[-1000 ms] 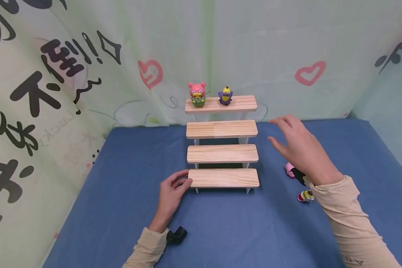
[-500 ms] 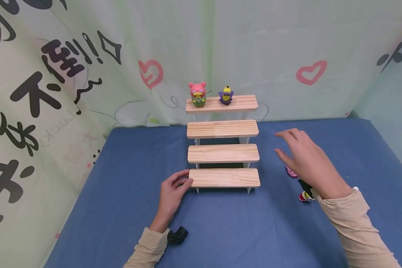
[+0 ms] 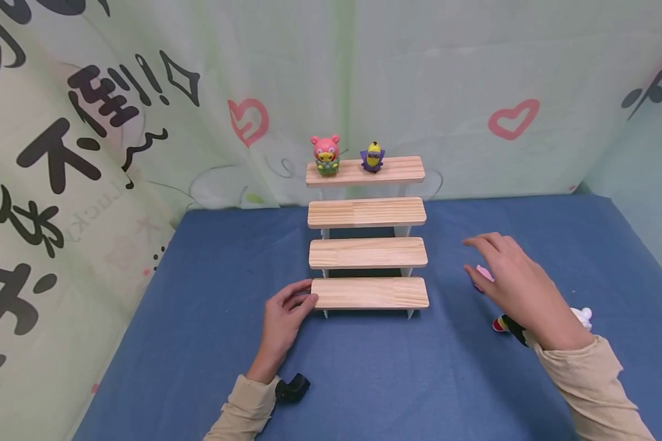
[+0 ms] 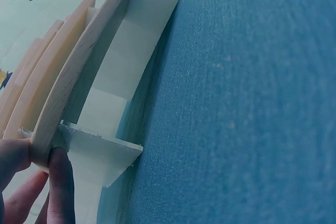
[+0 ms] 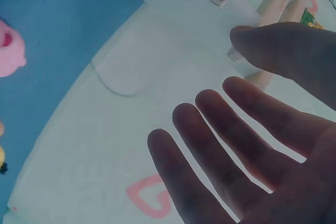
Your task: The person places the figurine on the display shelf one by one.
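A wooden shelf with stepped planks (image 3: 369,293) stands on the blue cloth. My left hand (image 3: 281,318) pinches the left end of its lowest plank; in the left wrist view, thumb and fingers lie on either side of the plank end (image 4: 44,145). Over the cloth to the right, my right hand (image 3: 521,288) is held with fingers spread and nothing in them. Close by its fingertips shows a pink toy figure (image 3: 485,273), partly covered by the hand. A small red and yellow figure (image 3: 498,325) and a white figure (image 3: 584,315) peek out around the right wrist.
On the top plank stand a pink-headed figure (image 3: 325,149) in green and a yellow figure (image 3: 372,157) with a purple cape. Behind the shelf hangs a printed curtain (image 3: 419,79). A black wrist mount (image 3: 292,388) sticks out from the left sleeve.
My right hand has moved down and to the right, away from the shelf and nearer the loose figures. The left hand keeps its grip on the lowest plank.
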A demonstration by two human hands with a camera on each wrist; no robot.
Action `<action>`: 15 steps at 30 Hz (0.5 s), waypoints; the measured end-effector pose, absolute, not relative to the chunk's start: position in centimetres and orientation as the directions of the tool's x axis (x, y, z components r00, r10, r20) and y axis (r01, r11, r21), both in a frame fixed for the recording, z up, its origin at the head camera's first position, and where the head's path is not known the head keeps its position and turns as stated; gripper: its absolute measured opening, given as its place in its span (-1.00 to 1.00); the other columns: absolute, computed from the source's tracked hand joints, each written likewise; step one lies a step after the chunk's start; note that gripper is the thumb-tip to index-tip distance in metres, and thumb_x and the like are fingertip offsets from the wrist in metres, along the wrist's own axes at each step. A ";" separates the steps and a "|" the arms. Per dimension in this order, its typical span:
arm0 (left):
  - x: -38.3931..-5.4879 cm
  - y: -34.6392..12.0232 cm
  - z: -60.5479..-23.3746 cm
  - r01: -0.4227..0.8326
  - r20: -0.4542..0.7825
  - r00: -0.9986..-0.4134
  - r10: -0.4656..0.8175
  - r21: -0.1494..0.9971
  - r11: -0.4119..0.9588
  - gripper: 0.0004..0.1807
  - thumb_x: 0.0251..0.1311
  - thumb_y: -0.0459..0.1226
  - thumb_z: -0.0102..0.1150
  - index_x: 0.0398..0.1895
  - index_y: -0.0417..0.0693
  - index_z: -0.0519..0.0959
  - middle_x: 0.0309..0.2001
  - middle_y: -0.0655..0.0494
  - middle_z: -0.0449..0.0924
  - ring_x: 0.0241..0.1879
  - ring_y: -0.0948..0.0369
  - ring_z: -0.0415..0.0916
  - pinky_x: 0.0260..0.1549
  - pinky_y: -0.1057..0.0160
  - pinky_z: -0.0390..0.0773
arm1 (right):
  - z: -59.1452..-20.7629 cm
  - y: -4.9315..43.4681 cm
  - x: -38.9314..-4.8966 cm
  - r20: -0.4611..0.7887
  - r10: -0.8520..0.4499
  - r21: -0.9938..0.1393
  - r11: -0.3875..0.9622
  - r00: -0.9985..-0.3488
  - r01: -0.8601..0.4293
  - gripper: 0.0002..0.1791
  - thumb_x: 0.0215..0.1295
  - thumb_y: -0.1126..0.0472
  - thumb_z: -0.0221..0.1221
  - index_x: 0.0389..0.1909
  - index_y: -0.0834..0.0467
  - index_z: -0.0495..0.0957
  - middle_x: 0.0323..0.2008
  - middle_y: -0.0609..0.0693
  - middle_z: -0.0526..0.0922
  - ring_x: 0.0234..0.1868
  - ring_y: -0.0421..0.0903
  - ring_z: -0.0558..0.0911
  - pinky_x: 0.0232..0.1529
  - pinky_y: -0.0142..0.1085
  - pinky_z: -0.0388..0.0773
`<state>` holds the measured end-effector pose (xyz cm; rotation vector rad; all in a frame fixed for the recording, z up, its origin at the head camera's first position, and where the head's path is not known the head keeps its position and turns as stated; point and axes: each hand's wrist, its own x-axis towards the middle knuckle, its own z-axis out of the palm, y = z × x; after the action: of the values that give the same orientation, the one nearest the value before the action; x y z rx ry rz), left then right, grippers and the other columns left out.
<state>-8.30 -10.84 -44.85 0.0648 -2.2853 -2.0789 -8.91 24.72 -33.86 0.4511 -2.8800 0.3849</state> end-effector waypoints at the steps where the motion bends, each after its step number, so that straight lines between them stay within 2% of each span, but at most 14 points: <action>1: -8.3 -10.8 -44.8 0.002 0.008 -0.998 -0.066 0.996 0.095 -0.59 0.21 -0.32 0.36 0.13 -0.18 0.61 0.08 -0.10 0.63 -0.05 0.10 0.67 -0.08 0.38 0.63 | -34.0 24.8 -8.8 0.231 -0.270 -0.224 0.920 -0.935 -0.322 -0.49 0.16 0.30 0.39 0.13 0.34 0.50 0.03 0.30 0.52 0.07 0.25 0.47 -0.08 0.19 0.54; 15: -8.2 -10.8 -44.8 0.013 0.019 -0.998 -0.065 0.996 0.090 -0.60 0.22 -0.32 0.35 0.14 -0.18 0.60 0.08 -0.11 0.63 -0.07 0.16 0.67 -0.11 0.41 0.62 | -34.3 26.6 -7.8 0.128 -0.293 -0.208 0.926 -0.947 -0.315 -0.49 0.20 0.26 0.37 0.14 0.35 0.48 0.07 0.29 0.50 0.13 0.27 0.42 -0.01 0.22 0.50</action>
<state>-8.24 -10.82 -44.84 0.0546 -2.2759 -2.0805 -7.80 26.60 -34.25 0.4732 -2.9898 0.3461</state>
